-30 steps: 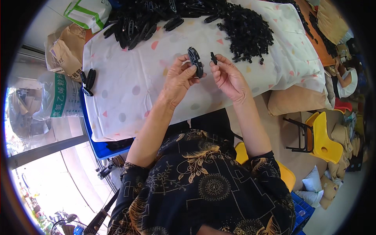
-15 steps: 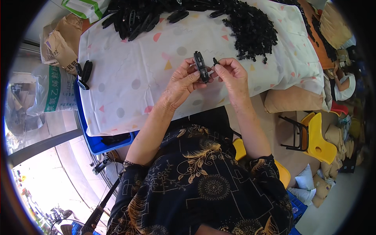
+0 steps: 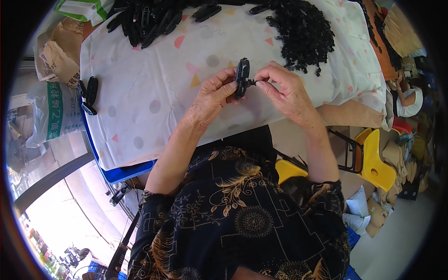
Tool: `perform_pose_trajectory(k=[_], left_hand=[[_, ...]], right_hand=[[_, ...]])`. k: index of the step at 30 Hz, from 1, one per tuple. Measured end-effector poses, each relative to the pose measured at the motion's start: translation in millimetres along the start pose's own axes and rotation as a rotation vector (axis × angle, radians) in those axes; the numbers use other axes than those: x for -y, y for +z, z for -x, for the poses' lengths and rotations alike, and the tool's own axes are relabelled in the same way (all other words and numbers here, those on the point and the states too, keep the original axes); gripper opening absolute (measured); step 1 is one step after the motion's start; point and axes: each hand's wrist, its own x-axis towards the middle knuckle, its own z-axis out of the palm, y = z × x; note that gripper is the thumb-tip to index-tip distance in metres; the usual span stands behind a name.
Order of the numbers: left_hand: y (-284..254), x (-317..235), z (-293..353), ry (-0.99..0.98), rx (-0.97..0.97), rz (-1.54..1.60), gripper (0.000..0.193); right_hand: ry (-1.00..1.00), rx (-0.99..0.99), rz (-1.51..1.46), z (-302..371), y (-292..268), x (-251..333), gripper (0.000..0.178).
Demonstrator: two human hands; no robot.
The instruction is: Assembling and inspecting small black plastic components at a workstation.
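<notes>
Between the thumb and fingers of my left hand (image 3: 211, 97) is a long black plastic housing (image 3: 241, 77), held upright above the table. My right hand (image 3: 283, 87) pinches a small black plastic piece (image 3: 252, 82) and holds it against the housing's right side. Whether the piece sits in the housing or only touches it, I cannot tell. Beyond my right hand lies a heap of small black parts (image 3: 303, 35). A pile of longer black housings (image 3: 149, 21) lies at the far left.
A white patterned cloth (image 3: 140, 102) covers the table. A few black pieces (image 3: 89, 93) lie at its left edge, near a plastic sack (image 3: 70, 112). Yellow chairs (image 3: 372, 161) stand to the right. Another person (image 3: 410, 100) sits at the far right.
My right hand has brought the small piece leftward against the housing. My left hand has turned the housing more edge-on. The view has shifted slightly.
</notes>
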Motion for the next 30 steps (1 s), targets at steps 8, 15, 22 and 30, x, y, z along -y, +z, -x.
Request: perform_pose_trajectory(k=[8, 15, 22, 30], left_hand=[[0.8, -7.1, 2.1, -0.053, 0.027, -0.307, 0.033], [2.7, -3.1, 12.5, -0.074, -0.012, -0.329, 0.029], [9.4, -0.6, 21.9, 0.029, -0.051, -0.141, 0.036], [12.7, 12.4, 15.5, 0.13, -0.093, -0.466, 0.065]], right_hand=[[-0.326, 0.211, 0.374, -17.6, -14.1, 15.2, 0.011], [-0.409, 0.284, 0.516, -25.7, -4.0, 14.3, 0.015], [0.226, 0.041, -0.312, -9.8, 24.4, -6.0, 0.032], [0.378, 0.022, -0.921, 5.5, 50.4, -15.9, 0.036]])
